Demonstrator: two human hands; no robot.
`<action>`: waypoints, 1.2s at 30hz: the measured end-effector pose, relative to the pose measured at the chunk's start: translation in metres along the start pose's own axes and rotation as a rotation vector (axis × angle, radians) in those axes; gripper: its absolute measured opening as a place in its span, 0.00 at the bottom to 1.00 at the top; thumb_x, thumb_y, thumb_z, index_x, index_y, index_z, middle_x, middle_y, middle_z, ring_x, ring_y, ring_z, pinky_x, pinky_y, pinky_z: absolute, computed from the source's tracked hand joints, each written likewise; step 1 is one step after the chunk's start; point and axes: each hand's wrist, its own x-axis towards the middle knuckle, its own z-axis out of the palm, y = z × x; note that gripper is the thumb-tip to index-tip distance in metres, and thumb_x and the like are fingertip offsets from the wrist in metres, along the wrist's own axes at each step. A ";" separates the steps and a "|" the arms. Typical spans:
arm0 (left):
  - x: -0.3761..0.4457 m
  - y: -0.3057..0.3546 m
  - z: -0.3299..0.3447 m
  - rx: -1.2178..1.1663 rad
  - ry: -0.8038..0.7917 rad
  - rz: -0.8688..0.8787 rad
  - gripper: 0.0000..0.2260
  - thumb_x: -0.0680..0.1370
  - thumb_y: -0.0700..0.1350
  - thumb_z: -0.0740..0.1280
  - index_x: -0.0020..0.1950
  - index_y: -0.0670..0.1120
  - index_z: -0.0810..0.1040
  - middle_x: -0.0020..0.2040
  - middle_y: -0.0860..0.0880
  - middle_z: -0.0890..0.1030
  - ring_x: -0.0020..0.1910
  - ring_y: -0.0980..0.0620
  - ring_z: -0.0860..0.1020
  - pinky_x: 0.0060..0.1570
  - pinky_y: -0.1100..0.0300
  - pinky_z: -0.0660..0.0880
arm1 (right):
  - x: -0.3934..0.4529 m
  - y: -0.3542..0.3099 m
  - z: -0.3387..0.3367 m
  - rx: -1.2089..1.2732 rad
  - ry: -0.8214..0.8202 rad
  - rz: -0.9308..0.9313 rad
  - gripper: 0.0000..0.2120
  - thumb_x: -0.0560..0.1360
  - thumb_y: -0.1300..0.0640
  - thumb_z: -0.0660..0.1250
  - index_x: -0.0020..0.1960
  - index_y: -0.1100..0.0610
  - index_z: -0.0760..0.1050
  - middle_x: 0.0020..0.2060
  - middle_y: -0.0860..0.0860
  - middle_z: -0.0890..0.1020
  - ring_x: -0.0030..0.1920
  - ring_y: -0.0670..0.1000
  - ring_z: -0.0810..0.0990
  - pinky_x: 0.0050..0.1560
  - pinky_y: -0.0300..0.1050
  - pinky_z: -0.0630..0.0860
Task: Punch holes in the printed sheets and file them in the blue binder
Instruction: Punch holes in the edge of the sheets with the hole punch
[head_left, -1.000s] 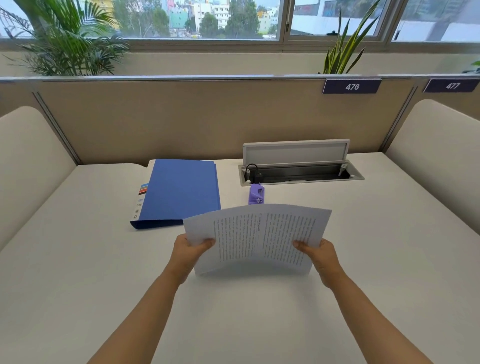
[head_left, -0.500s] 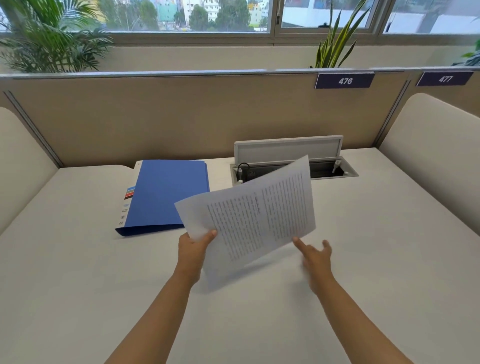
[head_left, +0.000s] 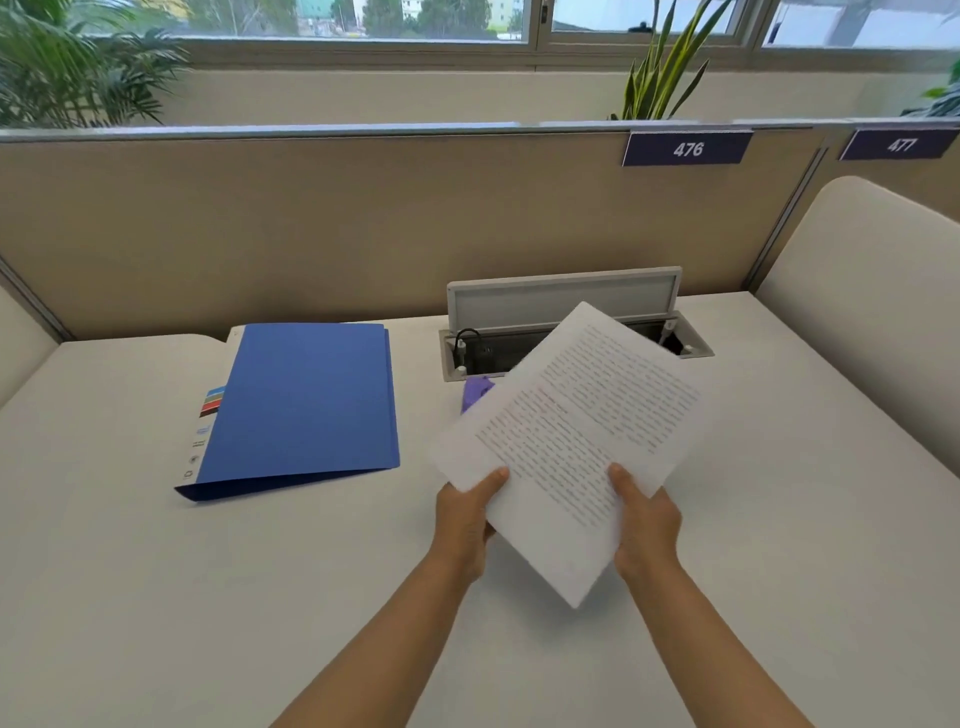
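Observation:
The printed sheets (head_left: 571, 431) hang above the desk, turned so one corner points down toward me. My left hand (head_left: 465, 519) grips their left edge with the thumb on top. My right hand (head_left: 647, 525) grips the lower right edge, thumb on the text. The blue binder (head_left: 306, 405) lies closed on the desk to the left, apart from both hands. A purple hole punch (head_left: 475, 391) peeks out behind the sheets' upper left edge, mostly hidden by the paper.
An open cable tray with a raised lid (head_left: 563, 299) is sunk into the white desk (head_left: 208, 597) behind the sheets. Beige partitions (head_left: 311, 223) wall the back and sides. Plants (head_left: 660, 73) stand behind the partition.
The sheets have rotated from landscape toward an upright, tilted position. My right hand let go half a second ago and now grips the paper's lower right edge again.

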 end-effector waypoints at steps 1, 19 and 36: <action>0.011 0.002 0.002 0.007 0.026 -0.040 0.13 0.76 0.41 0.67 0.60 0.47 0.73 0.55 0.44 0.81 0.54 0.44 0.79 0.53 0.47 0.78 | 0.009 -0.004 -0.004 -0.041 0.022 -0.027 0.17 0.73 0.63 0.69 0.61 0.62 0.75 0.53 0.55 0.81 0.50 0.54 0.80 0.60 0.51 0.74; 0.179 0.045 0.032 1.008 0.282 -0.030 0.09 0.77 0.42 0.65 0.55 0.38 0.74 0.56 0.37 0.77 0.43 0.43 0.74 0.38 0.57 0.71 | 0.067 -0.040 -0.061 -0.301 -0.092 -0.022 0.07 0.72 0.62 0.70 0.49 0.57 0.78 0.44 0.53 0.83 0.44 0.55 0.82 0.42 0.45 0.77; -0.051 0.094 -0.021 0.011 -0.209 -0.043 0.14 0.71 0.37 0.66 0.56 0.44 0.75 0.48 0.44 0.79 0.44 0.47 0.78 0.41 0.51 0.80 | -0.065 -0.124 -0.034 -0.349 -0.370 -0.198 0.06 0.68 0.63 0.72 0.44 0.57 0.80 0.33 0.50 0.87 0.32 0.50 0.85 0.28 0.41 0.80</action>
